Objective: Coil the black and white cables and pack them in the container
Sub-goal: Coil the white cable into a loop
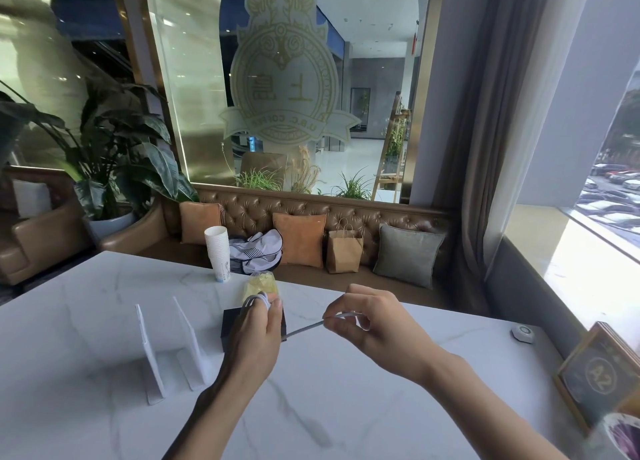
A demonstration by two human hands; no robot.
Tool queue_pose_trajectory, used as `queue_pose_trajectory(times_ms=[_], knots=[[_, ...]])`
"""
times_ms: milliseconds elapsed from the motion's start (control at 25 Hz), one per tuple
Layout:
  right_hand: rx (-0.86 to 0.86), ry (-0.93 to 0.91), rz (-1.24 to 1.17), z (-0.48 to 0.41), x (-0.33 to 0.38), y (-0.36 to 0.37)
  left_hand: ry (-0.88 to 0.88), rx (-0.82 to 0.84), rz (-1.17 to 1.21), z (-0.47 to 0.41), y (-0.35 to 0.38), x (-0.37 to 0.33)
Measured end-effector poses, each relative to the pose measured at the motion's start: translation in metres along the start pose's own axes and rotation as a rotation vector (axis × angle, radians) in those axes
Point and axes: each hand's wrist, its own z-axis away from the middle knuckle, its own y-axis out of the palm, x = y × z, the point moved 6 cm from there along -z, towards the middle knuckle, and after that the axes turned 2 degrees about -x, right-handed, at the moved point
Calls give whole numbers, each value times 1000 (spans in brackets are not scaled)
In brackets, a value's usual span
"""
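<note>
My left hand [258, 335] grips a small bundle of white cable loops [260, 300] above the table. One strand of the white cable runs taut to the right, to my right hand [370, 328], which pinches it between thumb and fingertips. A black box-like container [231, 324] sits on the marble table [104, 321] right behind my left hand, which hides most of it. I see no black cable.
Two white upright stands [149, 352] are left of my hands. A stack of paper cups [218, 253] and a yellowish bag [260, 283] sit at the far table edge. A framed sign [599, 373] and a small white button [523, 331] are at the right.
</note>
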Motion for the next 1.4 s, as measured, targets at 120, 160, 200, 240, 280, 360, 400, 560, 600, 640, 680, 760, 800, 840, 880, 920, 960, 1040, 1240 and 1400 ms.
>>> queue_pose_trajectory(times_ms=[120, 160, 200, 240, 280, 360, 400, 560, 600, 640, 680, 760, 800, 840, 880, 920, 960, 1040, 1240, 1400], knots=[[1, 1, -11, 1, 0, 1, 26, -78, -40, 1, 2, 2], [2, 2, -15, 1, 0, 1, 37, -89, -38, 2, 3, 2], [1, 2, -14, 1, -1, 1, 46, -103, -36, 3, 3, 1], [-1, 3, -11, 1, -1, 0, 55, -123, -35, 3, 4, 0], [-2, 5, -8, 2, -2, 0, 61, -151, -29, 4, 3, -1], [-2, 9, -8, 2, -3, 0, 56, -197, -25, 3, 3, -2], [-1, 8, -10, 2, -3, 0, 48, -203, -24, 3, 3, -1], [0, -3, -17, 1, -1, 1, 57, -207, -17, 3, 2, -1], [2, -4, -20, 1, -1, 2, 63, -204, -23, 3, 3, -1], [5, -4, -19, 0, 0, 2, 65, -201, -27, 3, 3, 0], [6, -5, -17, 0, 0, 2, 61, -197, -27, 3, 3, 1], [5, -2, -18, 0, -1, 2, 48, -180, -21, 2, 5, 2], [5, 1, -21, 1, -1, 2, 44, -169, -16, 2, 6, 3], [5, 1, -26, 1, -1, 2, 42, -158, -12, 2, 8, 4], [4, -1, -30, 1, -1, 2, 40, -151, -8, 1, 9, 5], [4, -4, -30, 1, -1, 1, 40, -147, -7, 1, 10, 5], [5, -5, -28, 1, 0, 1, 44, -144, -7, 1, 10, 5], [3, 0, -24, 1, -1, 1, 58, -139, -13, 2, 11, 5], [-2, 5, -22, 3, -3, -1, 59, -138, -29, 0, 14, 5], [-3, 4, -27, 3, -3, -1, 58, -134, -17, 0, 17, 6]])
